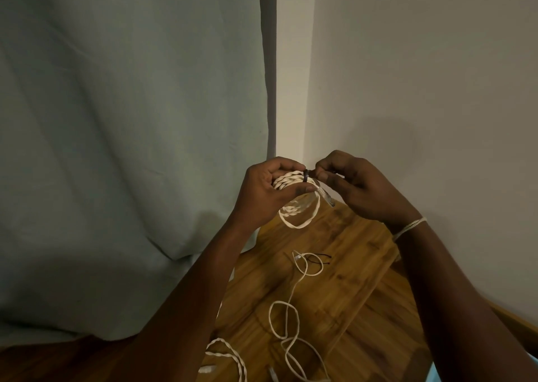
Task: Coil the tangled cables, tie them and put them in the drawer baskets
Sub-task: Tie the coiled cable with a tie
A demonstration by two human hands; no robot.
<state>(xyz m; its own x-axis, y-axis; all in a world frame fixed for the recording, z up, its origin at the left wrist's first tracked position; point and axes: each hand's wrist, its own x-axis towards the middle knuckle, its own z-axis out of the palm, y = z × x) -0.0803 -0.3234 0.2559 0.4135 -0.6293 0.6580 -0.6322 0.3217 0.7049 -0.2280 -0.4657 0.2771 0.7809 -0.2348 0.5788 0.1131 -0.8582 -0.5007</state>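
White coil (294, 191) held above the wooden table (343, 265), between both hands. Left hand (267, 186) grips the coil's left side, fingers curled over it; right hand (352, 183) pinches a black tie (306, 175) wrapped round the coil's top. Coil hangs roughly upright, its clear plug (327, 197) pointing down-right. Loose cable (291, 309) lies on the table below.

A pale grey-green curtain (122, 137) fills the left half of the frame, hanging in soft folds down to the lower left. Right of it, a plain off-white wall (422, 90) forms a corner at upper centre. A wooden counter (343, 265) with streaked brown grain occupies the lower centre and right.
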